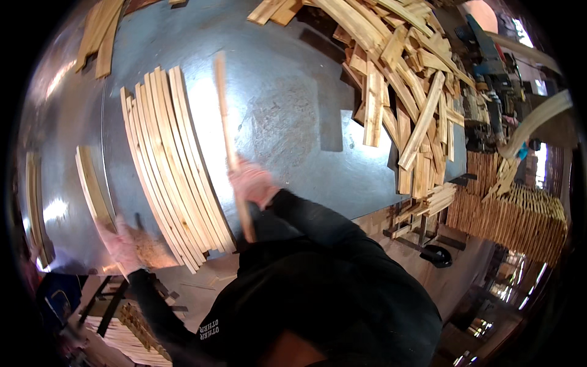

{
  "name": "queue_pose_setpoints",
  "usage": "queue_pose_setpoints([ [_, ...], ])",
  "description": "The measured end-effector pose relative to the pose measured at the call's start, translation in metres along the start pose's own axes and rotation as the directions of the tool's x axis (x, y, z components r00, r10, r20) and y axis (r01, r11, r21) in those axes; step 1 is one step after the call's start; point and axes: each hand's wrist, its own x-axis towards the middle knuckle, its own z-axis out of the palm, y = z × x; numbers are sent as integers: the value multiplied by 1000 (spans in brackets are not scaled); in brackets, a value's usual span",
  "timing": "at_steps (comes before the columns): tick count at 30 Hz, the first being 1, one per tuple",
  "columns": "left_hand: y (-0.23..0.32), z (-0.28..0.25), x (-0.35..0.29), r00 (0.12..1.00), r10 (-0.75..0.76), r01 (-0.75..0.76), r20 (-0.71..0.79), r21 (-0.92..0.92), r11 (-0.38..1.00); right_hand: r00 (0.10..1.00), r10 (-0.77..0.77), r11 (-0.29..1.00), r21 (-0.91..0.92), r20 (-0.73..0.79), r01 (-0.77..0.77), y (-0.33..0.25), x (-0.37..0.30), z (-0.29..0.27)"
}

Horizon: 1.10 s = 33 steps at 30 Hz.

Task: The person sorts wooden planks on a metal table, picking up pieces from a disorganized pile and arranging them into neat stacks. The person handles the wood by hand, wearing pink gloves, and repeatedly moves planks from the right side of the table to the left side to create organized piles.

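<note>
Just toward nine o'clock from the middle of our view, our right hand (254,185) was closed round a narrow wooden strip (221,101), motion-blurred, its far end pointing to twelve. Our hands were well apart: the left hand (122,246) touched the near end of a flat slat (92,180) at nine, though we could not tell how tightly its fingers closed. Between them, a row of slats (168,165) stood in the way. A tangled heap of boards (406,92) filled one to two o'clock; planks (101,33) lay at ten, and a stack of sticks (507,214) rose past three. The table (284,116) was grey, glossy metal with scuffed patches; the row's pale wood showed knots, straight edges bowed by the lens.
</note>
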Motion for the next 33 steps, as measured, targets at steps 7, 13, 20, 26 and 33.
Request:
queue_pose_setpoints([
  [7,56,66,-41,780,-274,547,562,-400,736,914,-405,902,-145,35,406,21,8,-61],
  [13,213,5,-21,910,-201,405,362,-672,620,695,132,681,-444,-707,-582,184,-29,-358],
  [20,484,84,-72,583,206,669,786,-609,426,879,360,628,-616,-312,-475,253,-30,-442],
  [26,587,178,-136,565,475,797,675,-594,-104,992,29,965,-263,120,4,151,-70,-399],
  [33,583,188,-137,610,62,784,790,-613,97,994,-108,679,-732,-25,56,277,-31,-483],
])
